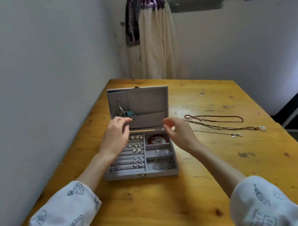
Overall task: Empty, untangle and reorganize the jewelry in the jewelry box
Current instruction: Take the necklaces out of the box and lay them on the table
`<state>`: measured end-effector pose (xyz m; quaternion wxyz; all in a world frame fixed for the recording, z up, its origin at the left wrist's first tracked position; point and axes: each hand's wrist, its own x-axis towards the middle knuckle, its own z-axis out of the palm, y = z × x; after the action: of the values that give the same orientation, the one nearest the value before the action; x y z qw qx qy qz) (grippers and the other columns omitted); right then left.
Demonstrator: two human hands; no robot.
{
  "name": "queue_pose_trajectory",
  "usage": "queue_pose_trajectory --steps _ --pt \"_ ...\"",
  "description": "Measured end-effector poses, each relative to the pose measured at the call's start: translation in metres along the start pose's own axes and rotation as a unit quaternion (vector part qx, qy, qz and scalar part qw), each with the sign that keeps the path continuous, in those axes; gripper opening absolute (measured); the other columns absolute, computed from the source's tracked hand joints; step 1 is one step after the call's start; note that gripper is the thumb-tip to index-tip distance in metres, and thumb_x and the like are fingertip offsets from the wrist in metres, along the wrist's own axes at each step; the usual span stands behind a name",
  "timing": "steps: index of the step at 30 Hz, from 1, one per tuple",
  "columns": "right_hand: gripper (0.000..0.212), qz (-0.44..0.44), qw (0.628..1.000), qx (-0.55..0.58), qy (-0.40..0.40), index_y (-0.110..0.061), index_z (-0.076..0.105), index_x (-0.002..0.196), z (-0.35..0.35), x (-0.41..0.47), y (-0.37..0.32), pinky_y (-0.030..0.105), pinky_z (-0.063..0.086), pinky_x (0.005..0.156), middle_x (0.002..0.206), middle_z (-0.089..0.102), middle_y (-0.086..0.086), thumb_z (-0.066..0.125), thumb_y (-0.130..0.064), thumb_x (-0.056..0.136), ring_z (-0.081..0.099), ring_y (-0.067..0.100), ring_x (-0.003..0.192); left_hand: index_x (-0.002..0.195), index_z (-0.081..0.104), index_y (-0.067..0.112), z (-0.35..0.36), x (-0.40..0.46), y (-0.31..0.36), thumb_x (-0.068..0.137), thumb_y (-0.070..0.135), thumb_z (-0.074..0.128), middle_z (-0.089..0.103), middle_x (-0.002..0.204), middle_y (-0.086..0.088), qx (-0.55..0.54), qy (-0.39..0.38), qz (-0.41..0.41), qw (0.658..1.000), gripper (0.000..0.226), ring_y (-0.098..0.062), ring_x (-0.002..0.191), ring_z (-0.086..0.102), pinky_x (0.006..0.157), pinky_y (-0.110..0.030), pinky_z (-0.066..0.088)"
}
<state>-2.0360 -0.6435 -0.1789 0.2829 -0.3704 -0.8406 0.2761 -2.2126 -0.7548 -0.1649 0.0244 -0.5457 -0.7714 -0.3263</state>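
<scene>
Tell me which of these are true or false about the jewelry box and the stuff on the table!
1. The jewelry box lid is open. True.
2. Red beads lie in a right-side compartment. True.
3. The necklaces hang from the lid's hooks. False: they lie on the table, right of the box.
4. The earrings sit in the left-side rows. True.
5. The left hand rests on the table. False: it is raised over the box, like the right hand.

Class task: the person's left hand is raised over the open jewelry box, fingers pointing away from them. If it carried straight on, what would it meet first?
Probably the fabric pocket inside the upright lid, just ahead of the left hand; depth is uncertain.
</scene>
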Motion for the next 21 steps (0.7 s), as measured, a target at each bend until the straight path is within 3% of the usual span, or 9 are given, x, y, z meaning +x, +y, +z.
queue_pose_trajectory --steps 4,8,13,18,21 --pt "0.019 0.008 0.998 0.054 0.017 -0.013 0.065 0.105 0.023 0.03 -0.029 0.028 0.046 0.084 0.101 0.069 0.003 0.053 -0.018 0.09 0.061 0.016 0.093 0.109 0.064 0.01 -0.012 0.022 -0.009 0.088 0.006 0.052 0.061 0.105 -0.008 0.024 0.053 -0.009 0.998 0.024 -0.019 0.1 0.049 0.083 -0.011 0.026" --pt "0.02 0.029 0.995 0.076 0.054 -0.015 0.068 0.1 0.045 0.065 -0.055 0.032 0.049 0.082 0.098 0.071 0.002 0.054 -0.024 0.09 0.063 0.017 0.092 0.109 0.064 0.012 -0.012 0.044 -0.009 0.088 0.011 0.055 0.059 0.102 -0.009 0.047 0.087 -0.008 0.995 0.023 -0.021 0.097 0.047 0.082 -0.017 0.028" --pt "0.029 0.076 0.995 0.039 0.058 -0.016 0.069 0.097 0.068 0.09 -0.071 0.028 0.046 0.069 0.092 0.071 0.002 0.056 -0.04 0.086 0.063 0.019 0.087 0.112 0.063 0.016 -0.006 0.058 -0.009 0.089 0.017 0.054 0.056 0.102 -0.007 0.062 0.11 -0.024 0.992 0.025 -0.02 0.098 0.044 0.083 -0.023 0.032" --pt "0.021 0.085 0.995 0.045 0.039 -0.016 0.071 0.097 0.074 0.093 -0.07 0.031 0.05 0.074 0.093 0.071 0.005 0.057 -0.029 0.087 0.064 0.021 0.089 0.111 0.064 0.018 -0.003 0.063 -0.012 0.089 0.021 0.055 0.056 0.103 -0.006 0.069 0.118 -0.037 0.99 0.023 -0.021 0.1 0.043 0.084 -0.026 0.033" --pt "0.018 0.076 0.99 0.096 0.075 -0.015 0.071 0.094 0.062 0.093 -0.067 0.028 0.049 0.075 0.089 0.071 0.002 0.058 -0.026 0.086 0.064 0.016 0.085 0.109 0.064 0.017 -0.003 0.066 -0.012 0.088 0.021 0.057 0.058 0.102 -0.005 0.065 0.126 -0.022 0.99 0.022 -0.02 0.099 0.043 0.083 -0.028 0.035"
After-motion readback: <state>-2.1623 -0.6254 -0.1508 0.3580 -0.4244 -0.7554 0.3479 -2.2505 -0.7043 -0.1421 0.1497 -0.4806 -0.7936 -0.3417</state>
